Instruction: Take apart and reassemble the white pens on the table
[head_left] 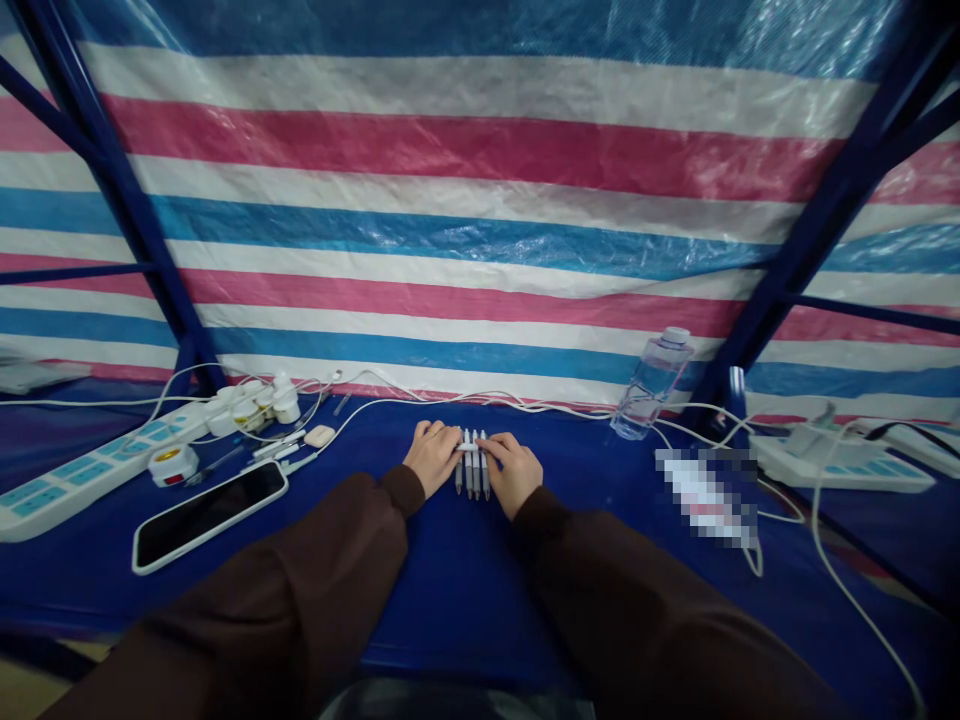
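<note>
Several pens [471, 478], white above with grey grips, lie side by side on the blue tabletop [442, 590], their tips toward me. A thin white stick [469, 447] runs crosswise over their upper part; its ends are hidden by my fingers, and I cannot tell its kind. At its left end my left hand [435, 455] is closed, thumb and fingertips pinching it beside the leftmost pen. My right hand [514, 472] closes on the other end, fingertips close to the rightmost pen.
To the left are a phone [210, 515], a long power strip [97, 465] with plugs, and a round white plug [172, 464]. A water bottle [651, 385] stands back right, near a blurred packet [705, 495] and another power strip [847, 465]. White cables [525, 405] run along the back.
</note>
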